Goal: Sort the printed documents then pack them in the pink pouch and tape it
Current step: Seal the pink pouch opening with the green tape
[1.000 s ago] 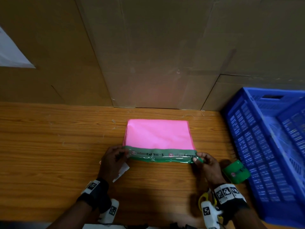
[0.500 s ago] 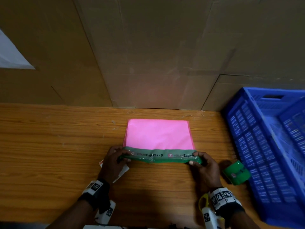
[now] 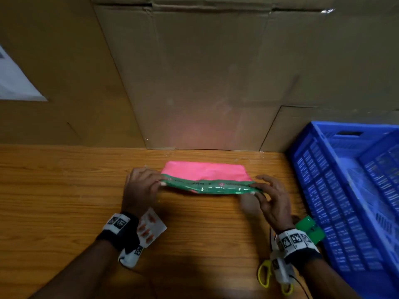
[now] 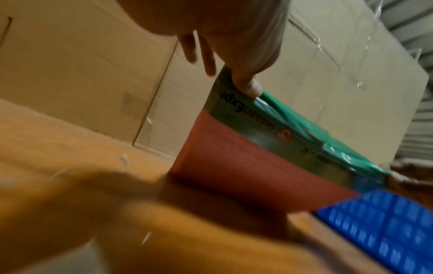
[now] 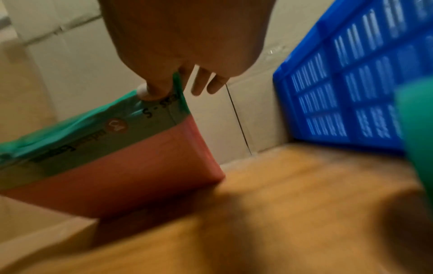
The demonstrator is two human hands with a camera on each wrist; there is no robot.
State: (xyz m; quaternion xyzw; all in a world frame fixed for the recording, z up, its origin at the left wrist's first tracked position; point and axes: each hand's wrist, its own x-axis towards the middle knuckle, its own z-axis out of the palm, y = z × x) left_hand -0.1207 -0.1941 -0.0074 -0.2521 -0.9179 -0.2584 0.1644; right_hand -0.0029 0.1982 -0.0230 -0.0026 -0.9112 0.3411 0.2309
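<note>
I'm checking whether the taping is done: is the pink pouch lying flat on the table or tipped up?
Tipped up. The left hand and right hand pinch the green taped edge of the pink pouch, raised; its far edge rests on the table.

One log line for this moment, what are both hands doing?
left hand: pinches taped edge | right hand: pinches other end | pink pouch: near edge lifted off table

Glossy plastic pink pouch (image 3: 205, 170) on wood-grain table (image 3: 64, 190).
</note>
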